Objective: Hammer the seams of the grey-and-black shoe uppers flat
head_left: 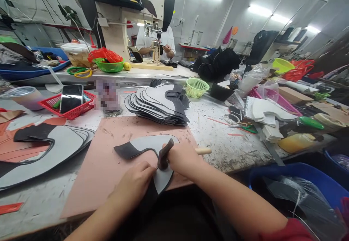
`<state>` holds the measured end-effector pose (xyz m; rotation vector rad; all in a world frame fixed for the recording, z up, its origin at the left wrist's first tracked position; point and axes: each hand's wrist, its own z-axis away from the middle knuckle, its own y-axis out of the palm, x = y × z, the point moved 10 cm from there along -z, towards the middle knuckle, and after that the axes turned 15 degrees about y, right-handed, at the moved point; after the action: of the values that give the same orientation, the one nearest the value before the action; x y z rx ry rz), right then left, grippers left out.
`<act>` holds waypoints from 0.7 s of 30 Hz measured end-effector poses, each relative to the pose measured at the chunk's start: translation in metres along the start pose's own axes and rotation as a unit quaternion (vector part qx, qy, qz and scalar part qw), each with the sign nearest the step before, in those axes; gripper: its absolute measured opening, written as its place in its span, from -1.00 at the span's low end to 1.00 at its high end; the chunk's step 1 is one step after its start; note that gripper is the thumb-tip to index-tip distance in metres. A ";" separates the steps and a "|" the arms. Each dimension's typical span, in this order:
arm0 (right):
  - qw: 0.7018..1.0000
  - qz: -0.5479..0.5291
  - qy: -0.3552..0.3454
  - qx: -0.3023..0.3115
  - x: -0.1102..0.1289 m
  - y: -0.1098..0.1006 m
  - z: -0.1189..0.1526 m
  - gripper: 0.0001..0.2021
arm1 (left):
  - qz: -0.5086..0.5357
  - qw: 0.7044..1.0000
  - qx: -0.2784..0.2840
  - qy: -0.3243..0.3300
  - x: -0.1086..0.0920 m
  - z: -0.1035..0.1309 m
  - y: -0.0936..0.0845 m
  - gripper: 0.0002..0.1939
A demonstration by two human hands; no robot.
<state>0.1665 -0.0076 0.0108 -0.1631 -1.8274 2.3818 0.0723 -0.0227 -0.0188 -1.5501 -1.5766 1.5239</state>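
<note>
On a pink mat lies a curved shoe upper piece, grey with black ends. My right hand is wrapped around a hammer; its pale wooden handle sticks out to the right. The dark hammer head is over the piece's inner curved edge, and I cannot tell whether it touches. Close to the head, my left hand pinches the piece at that edge, fingertips partly hidden.
Behind the mat rises a stack of similar pieces; more lie at left. Around them are a red basket, a green basket and a sewing machine. Someone in white sits behind it. A blue tub stands lower right.
</note>
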 end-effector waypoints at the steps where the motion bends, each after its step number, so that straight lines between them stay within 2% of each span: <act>1: 1.000 0.003 -0.002 -0.004 0.000 0.000 0.000 -0.80 | 0.003 1.000 0.023 0.000 0.001 0.000 0.003 -0.67; 4: 0.998 -0.018 0.000 -0.055 0.001 -0.009 0.003 -0.77 | 0.031 0.999 0.043 0.006 0.002 0.000 -0.001 -0.68; 7: 0.999 -0.025 -0.013 -0.028 0.008 -0.004 0.006 -0.77 | 0.022 0.999 0.036 0.020 0.000 0.001 -0.009 -0.66; 10: 1.000 -0.014 -0.015 -0.022 0.011 -0.001 0.008 -0.80 | 0.002 0.998 0.058 0.029 0.000 0.004 -0.008 -0.64; 12: 0.999 -0.020 -0.016 -0.047 0.014 -0.004 0.010 -0.81 | 0.011 0.998 0.040 0.041 -0.002 0.005 -0.011 -0.66; 15: 0.999 -0.021 -0.036 -0.031 0.021 0.004 0.012 -0.82 | 0.009 0.998 0.006 0.060 -0.004 0.010 -0.019 -0.67; 19: 0.998 -0.034 -0.040 -0.047 0.025 0.002 0.015 -0.82 | 0.003 0.999 0.019 0.037 -0.001 0.022 -0.019 -0.64; 21: 0.997 -0.037 -0.052 -0.036 0.030 0.002 0.016 -0.82 | 0.025 0.999 0.003 0.030 -0.001 0.025 -0.023 -0.68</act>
<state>0.1341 -0.0182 0.0128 0.0208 -1.9297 2.3176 0.0413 -0.0279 -0.0055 -1.6270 -1.5092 1.4925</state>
